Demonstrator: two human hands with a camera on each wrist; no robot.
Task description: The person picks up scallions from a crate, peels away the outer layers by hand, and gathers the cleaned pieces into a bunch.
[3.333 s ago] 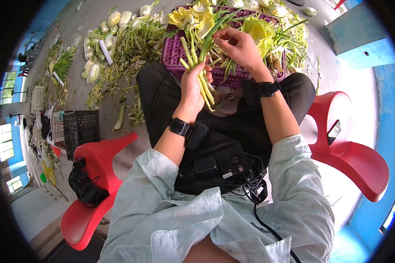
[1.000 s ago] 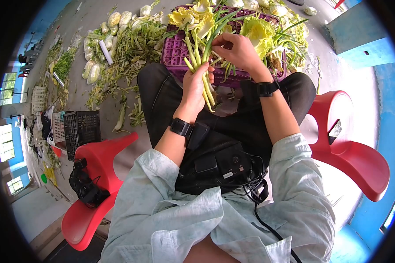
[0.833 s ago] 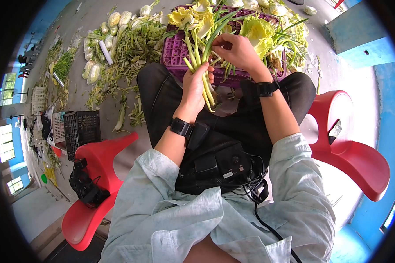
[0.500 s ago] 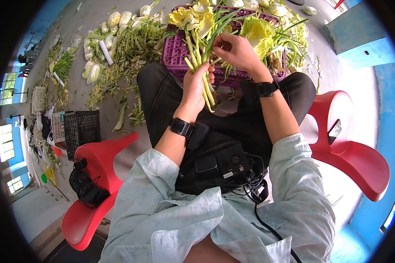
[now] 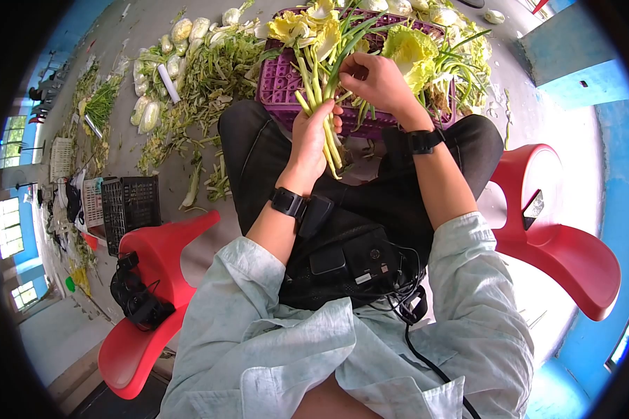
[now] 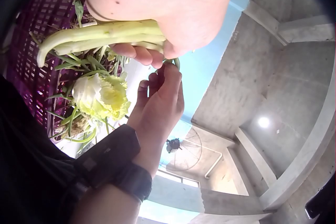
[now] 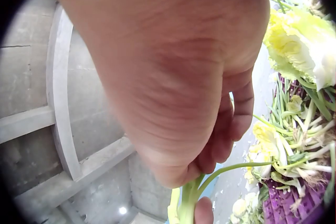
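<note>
In the head view, my left hand (image 5: 309, 133) grips a small bundle of pale green scallions (image 5: 333, 155), thumb across them, over the near edge of a purple crate (image 5: 278, 84). The thick stalk ends stick out of the fist toward the lap, and the left wrist view shows these scallions (image 6: 100, 36) from close by. Just above it, my right hand (image 5: 383, 82) has thumb and fingers drawn together at a green scallion leaf. In the right wrist view, a scallion stalk (image 7: 188, 203) with a side leaf comes out below the right hand (image 7: 173, 77), whose fingertips are partly hidden.
Cabbage leaves (image 5: 407, 50) and rooted scallions lie on the crate. A heap of trimmed leaves (image 5: 220, 77) and whole cabbages (image 5: 147, 115) cover the floor at left. Red chairs (image 5: 157, 258) flank the person; a black crate (image 5: 129, 206) stands beyond the left one.
Compared with about three seconds ago, my right hand is slightly lower, nearer the left fist. The left hand keeps its grip and the bundle has shifted slightly. Over the last second little moves.
</note>
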